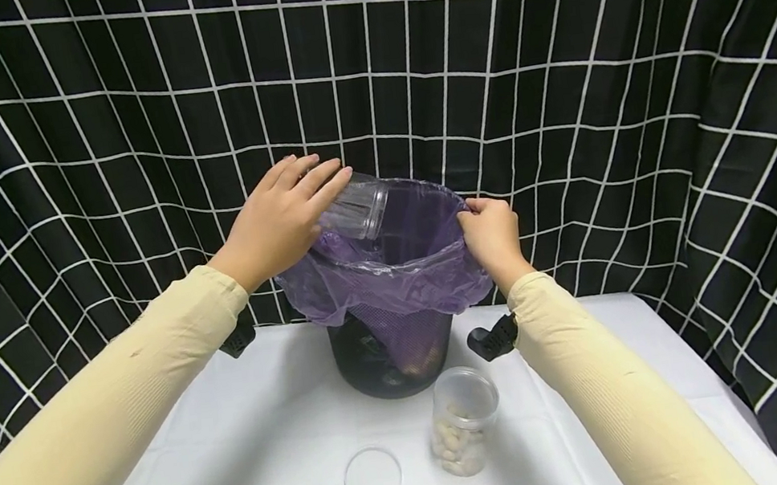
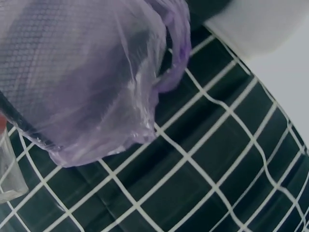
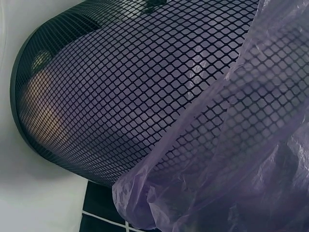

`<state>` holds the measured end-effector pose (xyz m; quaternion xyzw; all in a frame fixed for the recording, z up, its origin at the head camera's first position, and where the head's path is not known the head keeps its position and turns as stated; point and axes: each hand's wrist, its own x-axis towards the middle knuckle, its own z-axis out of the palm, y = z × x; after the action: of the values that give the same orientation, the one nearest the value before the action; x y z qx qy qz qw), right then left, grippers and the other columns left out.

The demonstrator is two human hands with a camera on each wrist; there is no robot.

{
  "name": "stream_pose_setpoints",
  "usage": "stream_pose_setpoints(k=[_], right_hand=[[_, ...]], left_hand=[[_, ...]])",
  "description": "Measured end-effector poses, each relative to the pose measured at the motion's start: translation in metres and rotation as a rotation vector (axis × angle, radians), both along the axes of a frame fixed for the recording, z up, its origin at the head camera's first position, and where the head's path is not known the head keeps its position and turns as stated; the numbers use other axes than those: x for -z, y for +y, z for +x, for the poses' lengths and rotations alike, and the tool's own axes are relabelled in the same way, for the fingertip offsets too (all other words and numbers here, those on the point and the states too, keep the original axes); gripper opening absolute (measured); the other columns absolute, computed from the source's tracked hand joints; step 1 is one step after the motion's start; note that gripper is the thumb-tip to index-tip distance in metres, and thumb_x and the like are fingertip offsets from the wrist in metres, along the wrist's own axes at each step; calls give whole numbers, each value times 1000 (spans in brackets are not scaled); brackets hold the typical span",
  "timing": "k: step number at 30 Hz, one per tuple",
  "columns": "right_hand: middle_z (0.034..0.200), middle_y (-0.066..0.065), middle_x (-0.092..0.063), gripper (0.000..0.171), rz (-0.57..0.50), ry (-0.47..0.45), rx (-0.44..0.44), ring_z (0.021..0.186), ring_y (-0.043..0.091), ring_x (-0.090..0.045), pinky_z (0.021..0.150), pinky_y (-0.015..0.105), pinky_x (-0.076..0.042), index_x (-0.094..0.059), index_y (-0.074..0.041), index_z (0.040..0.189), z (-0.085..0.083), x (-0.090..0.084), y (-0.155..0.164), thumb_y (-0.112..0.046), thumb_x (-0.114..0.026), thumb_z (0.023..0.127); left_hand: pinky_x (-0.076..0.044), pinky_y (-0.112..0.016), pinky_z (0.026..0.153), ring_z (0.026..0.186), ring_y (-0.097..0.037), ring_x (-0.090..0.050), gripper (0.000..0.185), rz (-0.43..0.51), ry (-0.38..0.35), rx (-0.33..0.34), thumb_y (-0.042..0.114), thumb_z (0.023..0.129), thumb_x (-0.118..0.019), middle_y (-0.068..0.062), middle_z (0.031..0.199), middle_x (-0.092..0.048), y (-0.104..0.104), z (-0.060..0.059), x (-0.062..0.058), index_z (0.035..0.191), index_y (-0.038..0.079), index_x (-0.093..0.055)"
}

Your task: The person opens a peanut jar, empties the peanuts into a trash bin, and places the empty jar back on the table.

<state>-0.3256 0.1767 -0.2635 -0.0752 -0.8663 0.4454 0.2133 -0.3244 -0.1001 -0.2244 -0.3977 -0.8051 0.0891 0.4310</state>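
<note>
- Left hand [image 1: 280, 219]: raised over the bin's near-left rim, its fingers [image 1: 322, 176] laid nearly straight along an empty clear jar [image 1: 355, 208]; the thumb's hold is hidden, so how firmly the jar is gripped cannot be told.
- Clear jar: tipped on its side, mouth angled down into the bag opening, just above the liner.
- Right hand [image 1: 493, 234]: fingers curled, pinching the edge of the purple bin bag [image 1: 393, 282] at the right rim and holding it open.
- Purple bin bag: lines a black mesh wastebasket [image 1: 388, 360] and folds over its rim; in the right wrist view the mesh [image 3: 120, 96] shows the liner through it.
- Wastebasket: stands upright on the white counter [image 1: 254, 453], before a black grid-patterned curtain [image 1: 631, 83].
- Second jar [image 1: 463, 421]: open, upright, partly filled with pale pieces, near the basket's base.
- Clear round lid [image 1: 373, 478]: flat on the counter, just left of that jar.
- Step in hand, as judged: emptying or discarding the tipped jar into the bag.
- Next move, as judged: calls for keeping the jar mouth inside the rim while the right hand keeps the liner taut.
</note>
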Motion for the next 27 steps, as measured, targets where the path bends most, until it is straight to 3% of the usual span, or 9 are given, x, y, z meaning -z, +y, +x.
stream_pose_setpoints(k=[8, 27], right_hand=[[127, 22, -66, 39, 3, 12, -4, 124, 37, -60, 106, 45, -49, -62, 4, 130, 0, 0, 1, -10, -52, 95], [125, 22, -66, 38, 27, 30, -8, 123, 38, -60, 105, 47, -49, -64, 5, 127, -1, 1, 1, -9, -52, 94]], left_hand=[[-39, -45, 117, 132, -35, -52, 77, 69, 9, -14, 11, 74, -85, -12, 143, -57, -4, 7, 4, 143, 9, -51], [-38, -46, 118, 131, -37, -53, 73, 172, 41, 17, 6, 74, -83, -14, 141, -58, -18, 20, 12, 141, 6, -53]])
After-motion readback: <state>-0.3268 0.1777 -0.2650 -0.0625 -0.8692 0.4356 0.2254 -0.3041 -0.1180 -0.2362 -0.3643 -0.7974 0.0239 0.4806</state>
